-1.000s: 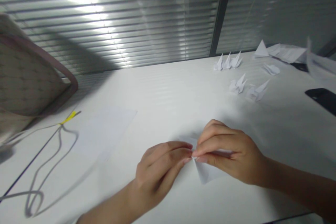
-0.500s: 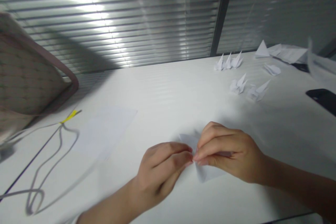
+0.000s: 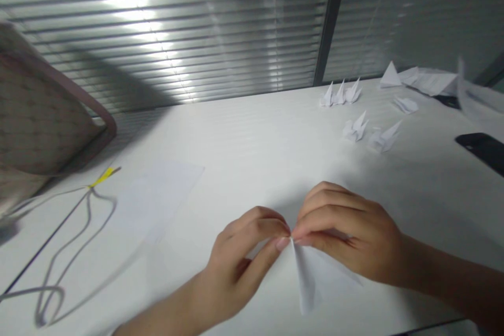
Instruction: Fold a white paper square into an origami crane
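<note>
A folded white paper piece hangs from a pinched point, its long flaps spreading downward and toward me. My left hand pinches that point between thumb and fingertips. My right hand meets it from the other side, its fingertips gripping the same top of the paper. Part of the fold is hidden behind my fingers. Farther off, beyond both hands, several finished paper cranes stand on the white table toward the back right.
A black phone lies at the right edge, with loose paper sheets behind it. On the left are a flat white sheet, a grey cable with yellow tape, and a fabric-covered cushion. Window blinds run along the back.
The paper's lower flaps have swung down toward me and opened wider. My hands have spread slightly at the wrists, while their fingertips stay together at the pinched point.
</note>
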`<move>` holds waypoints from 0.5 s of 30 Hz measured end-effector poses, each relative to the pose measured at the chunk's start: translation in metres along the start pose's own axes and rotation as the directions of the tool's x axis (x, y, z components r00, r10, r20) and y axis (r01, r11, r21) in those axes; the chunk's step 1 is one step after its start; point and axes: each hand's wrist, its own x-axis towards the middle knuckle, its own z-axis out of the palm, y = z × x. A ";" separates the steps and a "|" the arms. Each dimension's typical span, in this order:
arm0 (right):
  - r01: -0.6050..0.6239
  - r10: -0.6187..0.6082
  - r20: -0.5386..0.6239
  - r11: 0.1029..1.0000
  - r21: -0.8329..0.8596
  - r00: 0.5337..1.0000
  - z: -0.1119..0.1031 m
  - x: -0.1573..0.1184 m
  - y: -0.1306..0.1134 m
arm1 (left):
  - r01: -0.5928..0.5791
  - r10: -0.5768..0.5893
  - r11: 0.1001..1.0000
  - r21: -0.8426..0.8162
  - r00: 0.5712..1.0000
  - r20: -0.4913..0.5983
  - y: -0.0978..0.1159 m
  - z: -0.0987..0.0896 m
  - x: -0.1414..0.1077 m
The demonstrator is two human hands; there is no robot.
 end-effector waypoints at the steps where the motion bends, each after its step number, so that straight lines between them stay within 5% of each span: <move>1: -0.025 0.025 -0.011 0.999 0.027 1.000 0.001 0.000 -0.001 | 0.022 -0.023 0.999 -0.042 0.999 -0.030 0.000 0.001 -0.001; 6: -0.152 0.156 -0.091 0.987 0.047 0.984 0.008 -0.005 -0.001 | -0.013 0.015 0.999 0.052 0.999 -0.038 -0.001 0.002 -0.005; 10: -0.145 0.141 -0.150 0.989 -0.015 0.979 0.013 -0.008 -0.001 | -0.035 0.033 0.954 0.298 0.999 0.012 0.002 0.005 -0.003; 15: -0.136 0.126 -0.190 0.990 -0.038 0.974 0.015 -0.008 -0.001 | -0.053 0.053 0.927 0.372 0.999 0.012 0.003 0.008 -0.002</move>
